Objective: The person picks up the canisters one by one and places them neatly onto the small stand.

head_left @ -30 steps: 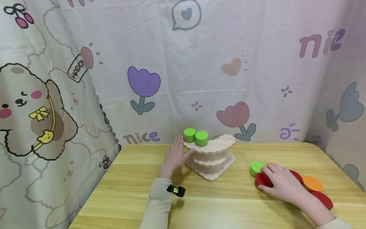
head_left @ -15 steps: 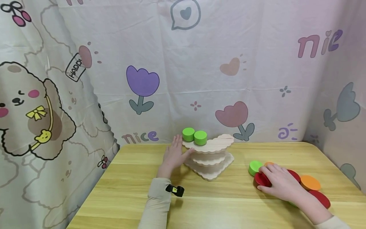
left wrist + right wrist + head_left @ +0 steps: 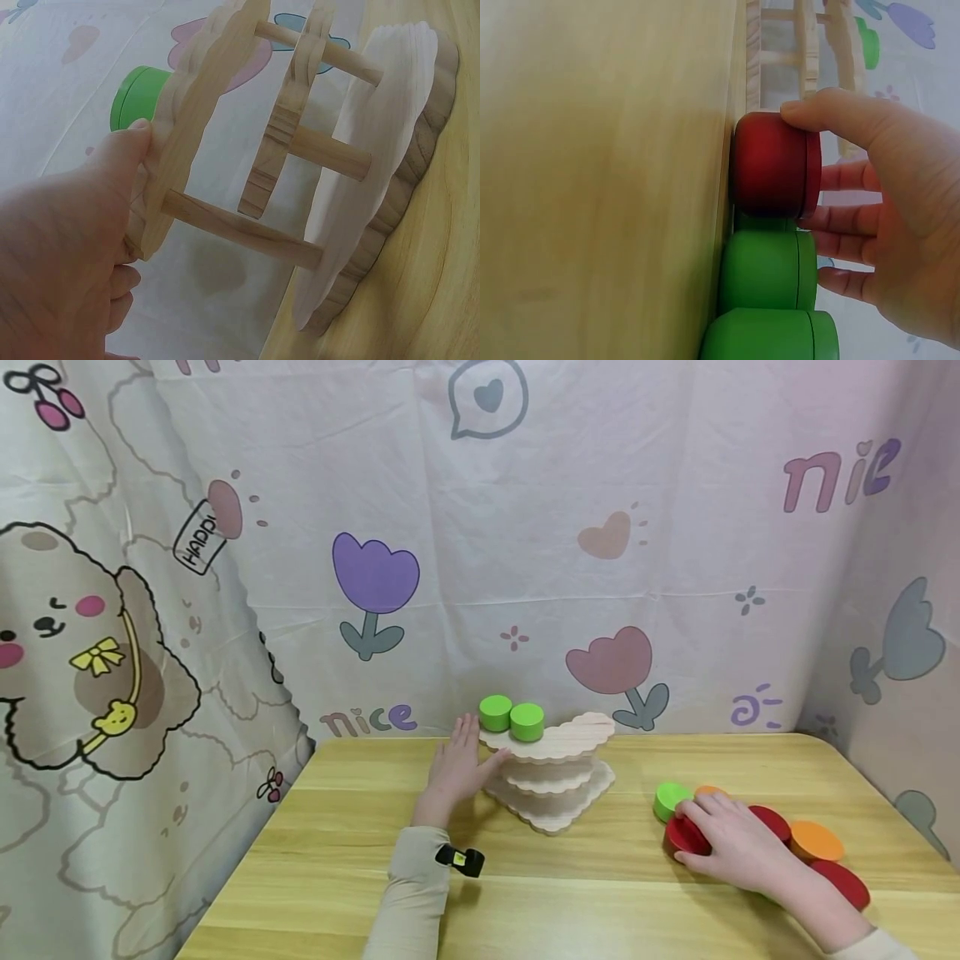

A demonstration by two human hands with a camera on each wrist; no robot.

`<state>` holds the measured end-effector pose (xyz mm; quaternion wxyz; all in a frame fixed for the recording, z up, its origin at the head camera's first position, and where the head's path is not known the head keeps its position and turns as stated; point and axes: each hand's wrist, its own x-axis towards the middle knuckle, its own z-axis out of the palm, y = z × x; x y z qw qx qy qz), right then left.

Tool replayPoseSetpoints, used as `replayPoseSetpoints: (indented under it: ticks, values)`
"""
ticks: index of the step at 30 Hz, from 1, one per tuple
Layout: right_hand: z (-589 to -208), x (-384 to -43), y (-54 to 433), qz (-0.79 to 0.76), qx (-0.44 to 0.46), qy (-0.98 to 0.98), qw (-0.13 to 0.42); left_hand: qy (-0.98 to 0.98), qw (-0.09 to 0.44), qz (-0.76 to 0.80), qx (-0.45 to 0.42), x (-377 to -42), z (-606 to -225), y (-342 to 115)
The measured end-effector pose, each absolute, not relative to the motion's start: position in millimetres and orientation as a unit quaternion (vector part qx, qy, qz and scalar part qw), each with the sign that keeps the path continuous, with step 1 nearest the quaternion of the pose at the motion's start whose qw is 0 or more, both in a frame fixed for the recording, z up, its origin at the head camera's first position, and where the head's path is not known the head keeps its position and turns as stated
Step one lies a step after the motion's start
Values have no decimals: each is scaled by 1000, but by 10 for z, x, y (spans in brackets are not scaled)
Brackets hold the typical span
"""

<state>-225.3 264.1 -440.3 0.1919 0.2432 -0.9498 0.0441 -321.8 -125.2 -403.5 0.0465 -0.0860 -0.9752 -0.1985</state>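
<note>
A three-tiered pale wooden stand (image 3: 547, 747) with scalloped edges stands at the table's back; dowels join its boards in the left wrist view. My left hand (image 3: 455, 772) holds the left corner of its top board between thumb and fingers. Two green lidded tins (image 3: 527, 722) rest side by side on that board. On the right, my right hand (image 3: 731, 843) grips a red lidded tin (image 3: 772, 165). Its thumb (image 3: 802, 114) lies on the lid's rim, with the fingers on the far side. The red tin's base is right at the tabletop.
Another green tin (image 3: 672, 802) stands just behind the held one. An orange tin (image 3: 817, 840) and a red tin (image 3: 842, 885) stand by my right forearm. Two green tins (image 3: 769, 270) show beside the red one. A printed cloth (image 3: 480, 527) hangs behind the wooden table (image 3: 525, 902).
</note>
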Motion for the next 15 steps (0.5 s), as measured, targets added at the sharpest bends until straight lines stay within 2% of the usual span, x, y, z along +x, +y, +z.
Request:
replayPoseSetpoints:
  ticks: [5,15]
  values:
    - [-4392,-2244,2617,48,241,-952,182,-975,49,-197,-87,-3223,-4046,-1256]
    - [-4355,-2218,2522,49,259,-944,199,-975,52,-197,-88,-3237,-4055,-1257]
